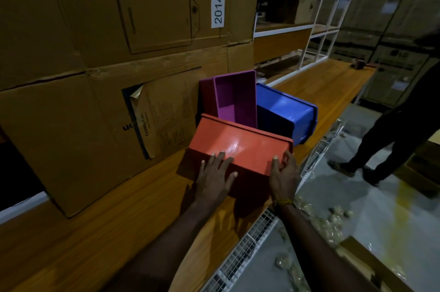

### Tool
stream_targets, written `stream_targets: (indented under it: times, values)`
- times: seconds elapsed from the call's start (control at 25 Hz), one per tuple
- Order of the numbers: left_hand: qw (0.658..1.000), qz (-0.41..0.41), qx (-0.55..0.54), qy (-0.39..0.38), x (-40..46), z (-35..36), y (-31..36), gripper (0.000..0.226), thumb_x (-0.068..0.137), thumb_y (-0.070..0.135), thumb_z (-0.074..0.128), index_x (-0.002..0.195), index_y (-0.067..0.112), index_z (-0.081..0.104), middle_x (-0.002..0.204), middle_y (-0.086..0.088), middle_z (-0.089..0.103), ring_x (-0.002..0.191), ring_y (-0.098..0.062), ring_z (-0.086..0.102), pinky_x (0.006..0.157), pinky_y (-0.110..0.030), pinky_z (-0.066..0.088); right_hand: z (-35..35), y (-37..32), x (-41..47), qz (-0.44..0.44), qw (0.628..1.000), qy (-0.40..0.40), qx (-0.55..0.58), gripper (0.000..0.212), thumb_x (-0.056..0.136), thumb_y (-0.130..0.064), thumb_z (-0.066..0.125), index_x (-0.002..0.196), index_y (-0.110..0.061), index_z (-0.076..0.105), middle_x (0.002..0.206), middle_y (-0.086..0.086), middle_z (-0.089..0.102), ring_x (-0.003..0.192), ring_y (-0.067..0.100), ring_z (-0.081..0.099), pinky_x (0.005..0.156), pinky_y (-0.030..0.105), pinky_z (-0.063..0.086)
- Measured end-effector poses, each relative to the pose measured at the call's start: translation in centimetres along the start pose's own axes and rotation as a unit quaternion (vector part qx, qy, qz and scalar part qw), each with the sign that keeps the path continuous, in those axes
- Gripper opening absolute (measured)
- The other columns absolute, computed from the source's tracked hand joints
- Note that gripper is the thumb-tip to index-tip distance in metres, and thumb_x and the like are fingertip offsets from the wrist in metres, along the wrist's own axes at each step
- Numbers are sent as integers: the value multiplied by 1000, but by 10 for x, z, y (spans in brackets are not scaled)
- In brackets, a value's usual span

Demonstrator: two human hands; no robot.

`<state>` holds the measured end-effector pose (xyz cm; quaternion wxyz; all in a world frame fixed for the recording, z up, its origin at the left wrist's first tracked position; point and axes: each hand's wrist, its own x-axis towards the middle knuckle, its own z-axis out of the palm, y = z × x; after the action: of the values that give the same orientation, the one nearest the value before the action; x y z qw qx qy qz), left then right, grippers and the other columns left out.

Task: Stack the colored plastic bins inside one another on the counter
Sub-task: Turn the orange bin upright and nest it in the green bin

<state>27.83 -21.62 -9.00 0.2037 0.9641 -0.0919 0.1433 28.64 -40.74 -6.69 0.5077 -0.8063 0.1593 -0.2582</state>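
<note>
Here, a red rectangular plastic bin [238, 148] lies tipped on the wooden tabletop [95, 232] near its front edge, its long axis along that edge and its opening facing away. The left hand [215, 177] presses flat, fingers spread, on its near side; the right hand [283, 172] grips its right end. Behind, a purple plastic bin [235, 98] stands on end (leaning against cardboard), beside a blue plastic bin [285, 113] on its side.

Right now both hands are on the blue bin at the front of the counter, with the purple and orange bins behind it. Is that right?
Not quite. The head view shows the left hand and right hand on the orange bin at the front of the counter; the purple bin and the blue bin sit behind it.
</note>
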Motion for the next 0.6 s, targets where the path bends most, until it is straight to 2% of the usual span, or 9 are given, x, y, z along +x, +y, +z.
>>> stream_targets:
  times: [0.16,0.28,0.4,0.52,0.56,0.6]
  values:
    - [996,11,-46,81,-36,8,-15,47,98,49,38,140,30,48,156,4,37,145,-18,31,117,-48,23,-16,4,-11,5,999,14,48,52,100,-55,34,145,-29,37,138,12,53,119,31,54,91,40,45]
    - [992,-4,-78,97,-63,9,-16,47,98,49,38,138,27,50,155,4,38,144,-18,31,116,-45,27,-26,0,-18,1,999,11,48,50,101,-54,32,147,-33,37,141,12,52,125,31,51,94,40,41]
    - [990,-31,-114,83,-92,7,-13,51,98,54,35,142,29,44,155,4,36,144,-16,31,114,-41,35,-33,-8,-32,1,999,-19,36,51,98,-56,41,144,-34,43,126,13,48,108,27,52,90,36,41]
    - [975,-72,-193,78,-113,2,-4,53,97,57,38,146,36,34,153,-2,34,137,-19,39,98,-32,46,-40,-12,-53,-9,998,-49,38,48,90,-53,59,131,-29,51,122,12,47,97,21,52,81,31,46]
    - [969,-87,-212,88,-118,-2,2,53,97,54,41,147,36,32,152,-5,33,134,-22,42,92,-29,47,-43,-11,-62,-11,998,-57,40,46,89,-49,64,126,-26,52,122,13,48,93,18,51,78,28,47]
    - [965,-104,-220,103,-121,-7,7,54,98,49,45,148,33,32,153,-8,32,132,-24,43,88,-28,46,-46,-10,-72,-16,997,-63,40,43,88,-45,67,122,-23,54,121,13,49,89,14,49,73,19,45]
